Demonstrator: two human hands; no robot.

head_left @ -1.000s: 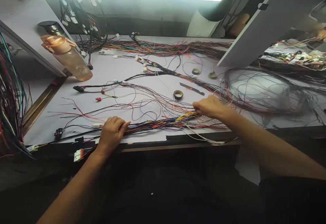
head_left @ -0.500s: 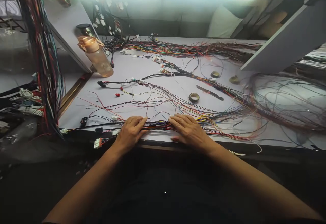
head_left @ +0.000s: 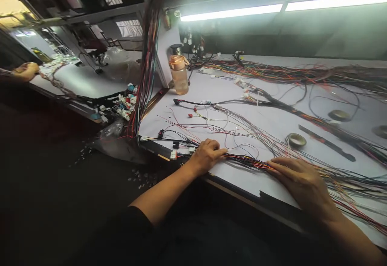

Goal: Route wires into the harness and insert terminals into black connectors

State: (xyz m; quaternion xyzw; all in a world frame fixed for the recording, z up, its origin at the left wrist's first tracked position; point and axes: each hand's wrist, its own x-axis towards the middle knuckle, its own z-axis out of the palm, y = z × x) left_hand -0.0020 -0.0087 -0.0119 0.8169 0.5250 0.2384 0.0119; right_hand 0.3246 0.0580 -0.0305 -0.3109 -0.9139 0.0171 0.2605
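Observation:
A bundle of thin black, red and orange wires (head_left: pixel 244 160) runs along the table's front edge between my hands. My left hand (head_left: pixel 207 155) is closed around its left part, close to where the ends fan out. White connectors (head_left: pixel 173 154) and a black connector (head_left: pixel 161 133) end the wires left of that hand. My right hand (head_left: pixel 302 177) grips the same bundle further right, fingers long over the wires and thumb hidden. Beyond the hands lie looser thin wires and a thicker taped harness branch (head_left: pixel 272 100).
A tape roll (head_left: pixel 296 140), a second roll (head_left: pixel 339 115) and a dark flat blade-like tool (head_left: pixel 326 143) lie at right. A bottle (head_left: pixel 179 70) stands at the back left beside hanging wires (head_left: pixel 148 64). Far left, another person's hand (head_left: pixel 27 71) shows at a neighbouring bench.
The view has swung left, bringing in the neighbouring bench and the other person's hand. My hands are still on the bundle, with a wider stretch of it showing between them.

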